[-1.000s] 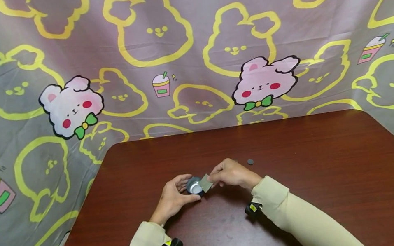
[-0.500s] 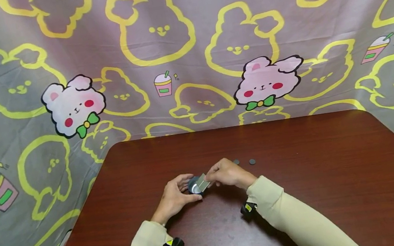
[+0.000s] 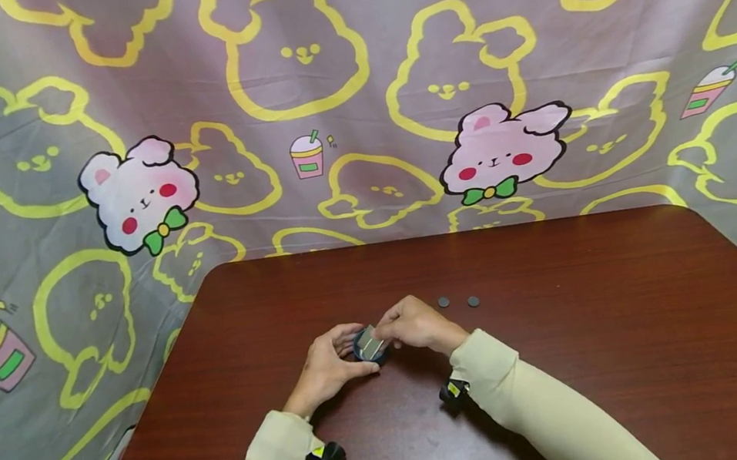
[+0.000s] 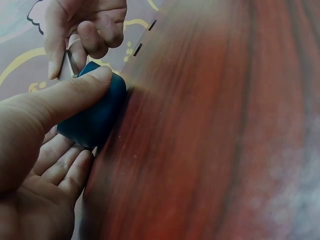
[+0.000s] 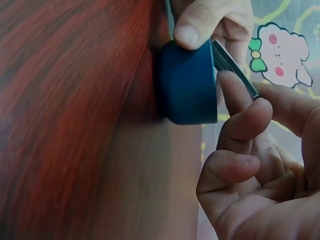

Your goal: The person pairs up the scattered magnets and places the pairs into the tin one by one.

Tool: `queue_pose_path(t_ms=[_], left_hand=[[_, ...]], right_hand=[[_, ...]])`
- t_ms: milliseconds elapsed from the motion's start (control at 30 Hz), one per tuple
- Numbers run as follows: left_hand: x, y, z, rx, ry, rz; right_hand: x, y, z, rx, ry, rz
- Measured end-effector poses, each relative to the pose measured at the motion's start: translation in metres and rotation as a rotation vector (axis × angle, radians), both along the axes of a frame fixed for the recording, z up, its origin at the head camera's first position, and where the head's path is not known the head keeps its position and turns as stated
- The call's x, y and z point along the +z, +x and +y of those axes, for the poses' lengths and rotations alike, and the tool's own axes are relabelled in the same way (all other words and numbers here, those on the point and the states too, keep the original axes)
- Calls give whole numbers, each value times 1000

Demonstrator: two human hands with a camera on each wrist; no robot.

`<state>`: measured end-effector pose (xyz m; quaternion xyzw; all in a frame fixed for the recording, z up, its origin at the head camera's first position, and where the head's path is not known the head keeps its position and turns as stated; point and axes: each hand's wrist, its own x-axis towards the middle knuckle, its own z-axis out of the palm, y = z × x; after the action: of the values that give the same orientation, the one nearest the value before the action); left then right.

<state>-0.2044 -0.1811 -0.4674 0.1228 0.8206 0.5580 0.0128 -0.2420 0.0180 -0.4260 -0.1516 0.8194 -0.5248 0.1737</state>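
Draped far, left and right with cartoon-printed grey-mauve fabric (image 3: 363, 133), around a red-brown, wood-grained table (image 3: 601, 300) shiny at the near side.

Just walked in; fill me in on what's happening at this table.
A person is working with both bare hands. The left hand grips a small blue round container, while the right hand pinches a flat metallic piece tilted over its opening. Two small dark discs lie apart on the reddish-brown table, beyond the right hand.
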Motion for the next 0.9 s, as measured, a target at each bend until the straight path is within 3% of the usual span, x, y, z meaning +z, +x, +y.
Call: queue_pose_path(t_ms=[300,667,900], left_hand=[[-1,0,0,12,-10,13],[1,0,0,0,-12,11],[0,0,-1,2,-15,10]], right_hand=[[5,-1,-4,-25,40,12],[3,0,-9,38,97,91],[6,-1,-7,-4,131,108]])
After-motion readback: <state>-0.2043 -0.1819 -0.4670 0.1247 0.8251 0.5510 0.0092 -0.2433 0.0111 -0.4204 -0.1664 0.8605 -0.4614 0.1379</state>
